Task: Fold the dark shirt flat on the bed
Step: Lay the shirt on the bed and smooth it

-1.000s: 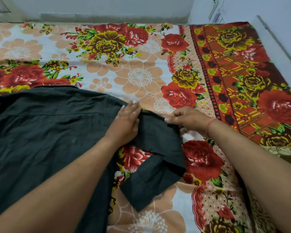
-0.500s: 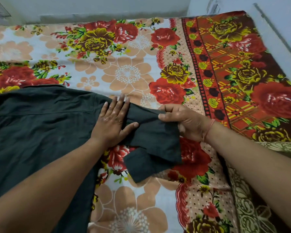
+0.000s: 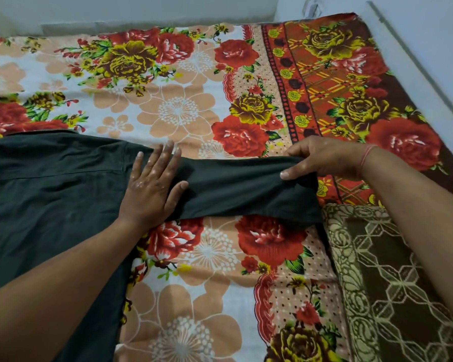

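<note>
The dark shirt (image 3: 50,194) lies spread on the left half of the bed, its body running off the left and bottom edges of the view. Its sleeve (image 3: 241,189) stretches straight out to the right. My left hand (image 3: 149,186) lies flat, fingers apart, pressing the shirt where the sleeve joins the shoulder. My right hand (image 3: 322,163) pinches the sleeve's far end between thumb and fingers and holds it slightly off the sheet.
A floral bedsheet (image 3: 183,111) in red, peach and yellow covers the bed. A brown patterned blanket (image 3: 392,283) lies at the lower right under my right forearm. A pale wall (image 3: 429,35) borders the bed's far and right sides.
My right hand took hold of the sleeve's end and pulled it out to the right, so the crumpled, folded-over sleeve is now straight. My left hand slid left to the shoulder seam.
</note>
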